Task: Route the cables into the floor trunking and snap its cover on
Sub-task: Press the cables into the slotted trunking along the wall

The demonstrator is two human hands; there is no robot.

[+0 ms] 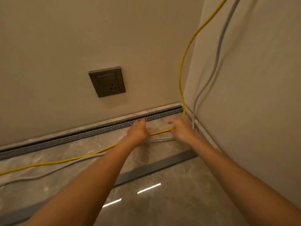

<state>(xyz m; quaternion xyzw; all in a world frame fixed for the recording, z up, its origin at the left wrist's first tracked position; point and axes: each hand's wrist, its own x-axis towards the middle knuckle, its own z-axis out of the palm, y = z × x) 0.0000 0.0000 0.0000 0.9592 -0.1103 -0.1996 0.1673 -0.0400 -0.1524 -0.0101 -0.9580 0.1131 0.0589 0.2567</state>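
Observation:
A grey slotted floor trunking (91, 132) runs along the foot of the back wall, open, with no cable inside that I can see. Its flat grey cover (156, 167) lies loose on the floor in front. A yellow cable (181, 70) drops down the corner and runs left across the floor. My right hand (181, 129) is shut on the yellow cable near the corner. My left hand (138, 130) also grips the yellow cable, a short way to the left, close to the trunking. A white cable (219, 46) hangs down the right wall and lies on the floor beside the yellow one.
A dark wall socket (107, 81) sits on the back wall above the trunking. The floor is glossy marble tile (171, 201) with light reflections. The right wall meets the back wall at the corner, just right of my right hand.

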